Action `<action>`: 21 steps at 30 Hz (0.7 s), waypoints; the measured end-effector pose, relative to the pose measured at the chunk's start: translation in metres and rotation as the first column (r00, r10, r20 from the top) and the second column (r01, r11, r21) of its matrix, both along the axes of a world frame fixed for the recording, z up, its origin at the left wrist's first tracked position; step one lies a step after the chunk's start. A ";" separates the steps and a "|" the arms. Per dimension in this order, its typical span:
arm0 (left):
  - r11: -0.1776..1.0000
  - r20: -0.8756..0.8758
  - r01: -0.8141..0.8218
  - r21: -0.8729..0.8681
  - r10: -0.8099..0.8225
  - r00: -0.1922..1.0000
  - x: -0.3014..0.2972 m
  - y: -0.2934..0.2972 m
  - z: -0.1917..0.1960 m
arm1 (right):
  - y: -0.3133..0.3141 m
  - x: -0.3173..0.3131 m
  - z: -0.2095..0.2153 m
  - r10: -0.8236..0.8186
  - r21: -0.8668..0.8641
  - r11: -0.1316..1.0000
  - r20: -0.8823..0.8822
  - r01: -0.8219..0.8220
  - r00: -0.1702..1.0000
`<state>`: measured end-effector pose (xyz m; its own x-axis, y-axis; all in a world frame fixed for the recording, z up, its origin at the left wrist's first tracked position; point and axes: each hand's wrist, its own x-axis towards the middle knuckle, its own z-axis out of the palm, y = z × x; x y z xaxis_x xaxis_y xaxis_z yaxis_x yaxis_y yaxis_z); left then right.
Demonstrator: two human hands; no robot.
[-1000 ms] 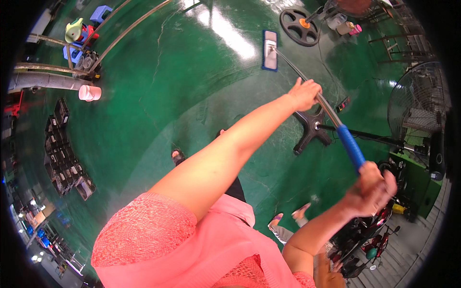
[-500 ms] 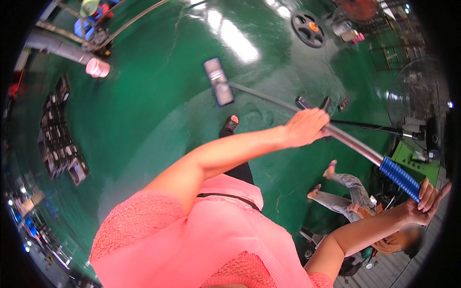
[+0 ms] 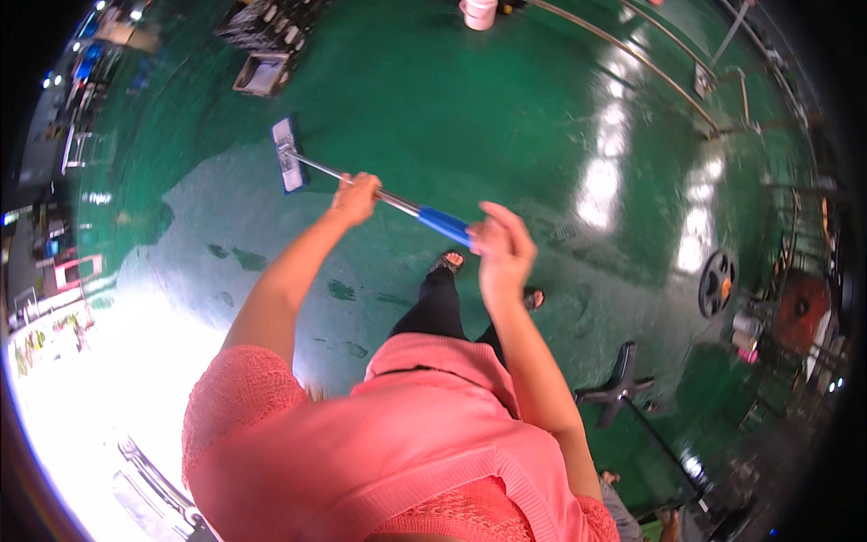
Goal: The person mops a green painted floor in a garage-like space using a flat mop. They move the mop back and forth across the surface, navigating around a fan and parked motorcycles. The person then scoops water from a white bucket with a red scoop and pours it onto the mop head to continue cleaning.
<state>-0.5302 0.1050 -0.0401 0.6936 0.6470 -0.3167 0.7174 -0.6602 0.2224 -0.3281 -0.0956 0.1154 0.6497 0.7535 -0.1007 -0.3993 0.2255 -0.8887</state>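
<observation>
Gripping the metal shaft of the flat mop (image 3: 361,187) partway down, the left hand (image 3: 355,198) is closed around it, knuckles up, with the arm stretched forward and nearly straight. The right hand (image 3: 501,248) sits at the top of the handle on the blue grip (image 3: 444,225); its fingers look loosely curled and partly lifted, so I cannot tell whether it is clamped firmly or just steadying the end. That forearm rises steeply, elbow bent close to the pink top.

Compared with half a second ago, the view has swung round: the mop head (image 3: 288,155) now lies ahead and to the left, flat on the green floor (image 3: 506,108), and the handle slants from it up to the right hand. The hands have also drawn closer together on the handle. By my reading, a new stroke is being worked over a fresh stretch of floor.

Around the mop head the floor shows a duller, wet-looking patch with dark smudges nearer the sandalled feet (image 3: 449,262). Farther off stand a white bucket (image 3: 479,12) at the top edge, a tray (image 3: 262,74) and dark crates upper left, a black reel (image 3: 718,283) to the right and a black chair base (image 3: 619,387) lower right.
</observation>
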 end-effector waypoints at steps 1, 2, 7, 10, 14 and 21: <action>0.996 -0.122 -0.088 0.034 0.092 0.988 -0.017 0.031 0.000 | 0.038 -0.020 -0.006 0.057 -0.001 0.998 -0.027 -0.057 0.998; 0.983 -0.277 -0.180 0.035 0.182 0.943 -0.029 0.047 0.005 | 0.065 -0.039 -0.018 0.113 0.013 0.994 -0.015 -0.113 0.994; 0.889 -0.299 -0.457 -0.001 0.436 0.849 -0.041 0.070 -0.016 | 0.103 -0.041 -0.016 0.165 0.035 0.986 0.011 -0.166 0.986; 0.940 -0.050 -0.323 -0.108 0.319 0.946 0.006 0.040 -0.016 | 0.065 0.015 0.002 0.061 0.025 0.998 -0.011 -0.061 0.998; 0.970 0.389 0.056 -0.238 0.042 0.920 0.116 -0.079 -0.012 | -0.074 0.115 0.046 -0.180 0.017 0.984 0.104 0.179 0.978; 0.648 0.702 0.705 -0.289 -0.358 0.616 0.272 -0.382 0.097 | -0.417 0.135 0.181 -0.722 0.168 0.671 0.372 0.722 0.584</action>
